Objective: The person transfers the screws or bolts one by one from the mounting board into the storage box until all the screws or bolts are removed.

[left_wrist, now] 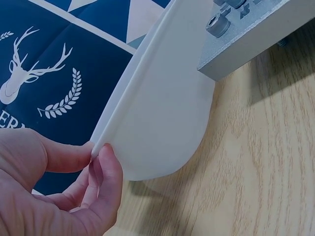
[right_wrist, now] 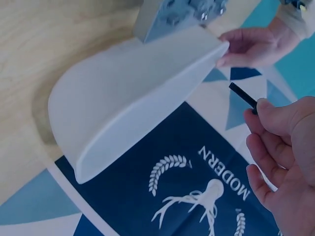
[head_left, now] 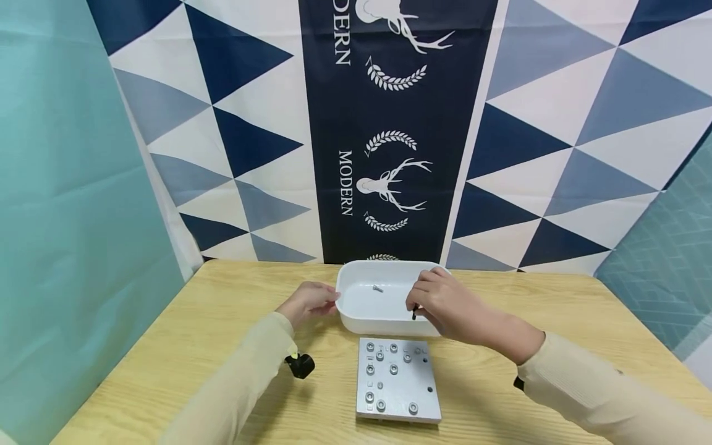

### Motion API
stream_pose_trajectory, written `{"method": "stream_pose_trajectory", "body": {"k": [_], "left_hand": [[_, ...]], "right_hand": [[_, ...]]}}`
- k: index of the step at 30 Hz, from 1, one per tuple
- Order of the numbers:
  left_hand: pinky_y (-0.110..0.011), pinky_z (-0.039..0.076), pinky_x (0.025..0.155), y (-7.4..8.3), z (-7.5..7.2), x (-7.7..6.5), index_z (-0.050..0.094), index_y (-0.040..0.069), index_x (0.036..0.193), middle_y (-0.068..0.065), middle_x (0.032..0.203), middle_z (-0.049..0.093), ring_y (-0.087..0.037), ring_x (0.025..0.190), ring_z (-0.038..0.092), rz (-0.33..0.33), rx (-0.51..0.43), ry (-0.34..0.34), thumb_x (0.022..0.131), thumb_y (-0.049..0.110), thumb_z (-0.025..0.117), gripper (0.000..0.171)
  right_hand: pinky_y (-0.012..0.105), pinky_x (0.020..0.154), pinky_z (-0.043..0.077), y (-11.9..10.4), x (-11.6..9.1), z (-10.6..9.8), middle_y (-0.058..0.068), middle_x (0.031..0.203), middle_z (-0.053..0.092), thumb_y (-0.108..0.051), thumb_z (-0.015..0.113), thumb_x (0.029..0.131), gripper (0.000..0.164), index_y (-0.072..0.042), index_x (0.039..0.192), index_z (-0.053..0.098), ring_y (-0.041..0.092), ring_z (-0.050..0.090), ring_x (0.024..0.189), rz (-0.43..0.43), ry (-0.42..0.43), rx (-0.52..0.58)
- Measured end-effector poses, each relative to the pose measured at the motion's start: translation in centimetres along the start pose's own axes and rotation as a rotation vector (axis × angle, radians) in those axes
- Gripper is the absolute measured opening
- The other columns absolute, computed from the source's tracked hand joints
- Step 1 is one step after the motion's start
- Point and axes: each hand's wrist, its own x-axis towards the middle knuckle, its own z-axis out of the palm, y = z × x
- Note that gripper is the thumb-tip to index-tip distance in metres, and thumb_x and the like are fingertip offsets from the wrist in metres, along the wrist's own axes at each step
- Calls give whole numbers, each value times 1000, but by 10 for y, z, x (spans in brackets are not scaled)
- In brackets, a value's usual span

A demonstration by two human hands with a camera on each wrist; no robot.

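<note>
My left hand pinches the left rim of a white plastic bin between thumb and fingers, seen closely in the left wrist view. Above the bin's right part, my right hand pinches a black screw by its head end, the threaded shank sticking out past the fingertips. One small silver screw lies on the bin floor. In front of the bin sits a silver metal plate with several socket-head screws standing in it and a few bare holes along its right side.
Everything stands on a light wood table. Behind it hangs a patterned cloth with triangles and deer heads, close to the bin's back side. A teal cloth borders the left.
</note>
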Motion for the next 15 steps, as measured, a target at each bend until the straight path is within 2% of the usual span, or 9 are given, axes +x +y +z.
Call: {"method": "stream_pose_trajectory", "body": {"k": [9, 15], "left_hand": [[-18, 53, 69, 0, 0, -2, 61, -2, 115, -7, 88, 59, -12, 74, 57, -28, 19, 21, 92, 7, 61, 24], [-17, 54, 69, 1, 2, -1, 62, -2, 113, -6, 84, 60, -10, 70, 56, -14, 13, 24, 92, 7, 63, 23]], "right_hand": [[29, 71, 40, 20, 5, 1, -5, 79, 70, 0, 83, 68, 23, -13, 81, 69, 13, 53, 78, 64, -29, 0], [28, 69, 39, 33, 7, 3, -5, 80, 71, 0, 82, 69, 22, -14, 81, 70, 14, 54, 78, 121, -57, 25]]}}
